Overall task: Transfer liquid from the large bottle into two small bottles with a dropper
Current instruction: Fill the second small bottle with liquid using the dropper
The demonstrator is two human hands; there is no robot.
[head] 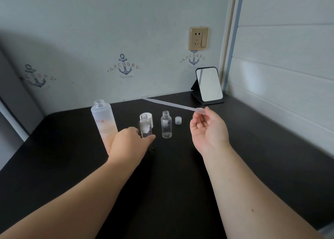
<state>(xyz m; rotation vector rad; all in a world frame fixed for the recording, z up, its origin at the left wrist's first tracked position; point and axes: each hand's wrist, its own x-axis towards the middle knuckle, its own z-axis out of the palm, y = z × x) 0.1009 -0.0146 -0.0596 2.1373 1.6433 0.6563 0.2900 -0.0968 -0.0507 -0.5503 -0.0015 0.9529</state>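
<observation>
A tall frosted large bottle, uncapped and partly filled with pale liquid, stands at the left of the dark table. Two small clear bottles stand open in the middle: the left small bottle and the right small bottle. My left hand holds the left small bottle at its base. My right hand is raised to the right and pinches the bulb end of a clear plastic dropper, whose tip points up and left, above the bottles.
A white cap stands behind the left small bottle. A small clear cap lies right of the right small bottle. A folding mirror stands at the back right by the wall.
</observation>
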